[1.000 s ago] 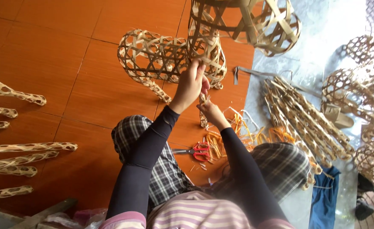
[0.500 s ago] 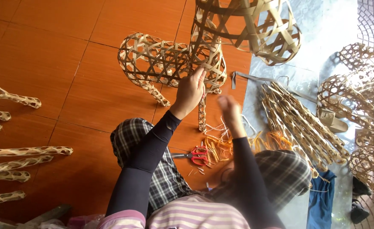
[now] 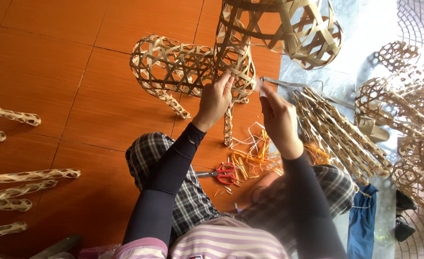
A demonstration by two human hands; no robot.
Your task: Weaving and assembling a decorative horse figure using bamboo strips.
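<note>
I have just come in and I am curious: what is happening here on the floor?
A person sits on the orange tiled floor, working on a woven bamboo animal figure. The left hand touches its lattice body, while the right hand pinches a thin strip beside it. Red scissors and orange strips lie near the knees.

The person wears long dark sleeves [image 3: 166, 192] — a pink-and-white striped shirt [image 3: 221, 242] — and checked trousers [image 3: 149, 153].
</note>
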